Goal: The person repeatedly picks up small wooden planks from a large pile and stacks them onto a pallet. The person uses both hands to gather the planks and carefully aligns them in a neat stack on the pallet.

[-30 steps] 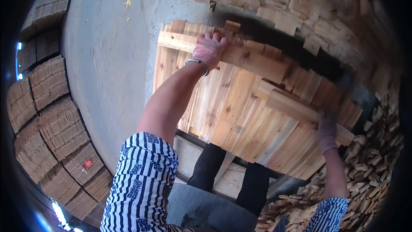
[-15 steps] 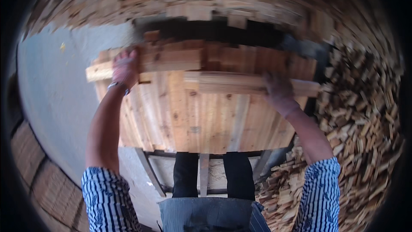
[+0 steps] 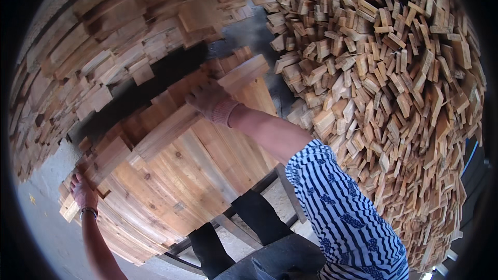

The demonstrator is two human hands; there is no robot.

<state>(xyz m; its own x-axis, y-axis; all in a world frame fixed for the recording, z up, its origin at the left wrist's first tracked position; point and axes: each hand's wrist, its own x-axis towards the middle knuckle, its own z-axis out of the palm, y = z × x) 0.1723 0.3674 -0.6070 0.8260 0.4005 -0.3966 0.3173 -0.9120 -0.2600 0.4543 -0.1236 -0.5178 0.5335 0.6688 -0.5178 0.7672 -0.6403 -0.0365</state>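
A row of pale wooden boards (image 3: 181, 179) lies side by side on a low metal frame (image 3: 233, 231) in front of me. Two wooden strips rest crosswise near its far edge. My right hand (image 3: 211, 101), in a light knitted glove, grips the longer strip (image 3: 245, 74) from above, at its middle. At the far left, my left hand (image 3: 84, 192), also gloved, has its fingers closed over the outer end of the shorter strip (image 3: 111, 162). Part of each strip is covered by the hand on it.
Loose short wood pieces (image 3: 373, 93) form a high heap on the right. Stacked boards (image 3: 145, 15) stand beyond the far edge, blurred by motion. Grey floor (image 3: 44, 212) shows at the left. My dark trouser legs (image 3: 262, 218) are against the frame's near side.
My view has swung to the right, so the boards appear tilted and lower left, and more of the heap shows. Both hands stay on the strips.
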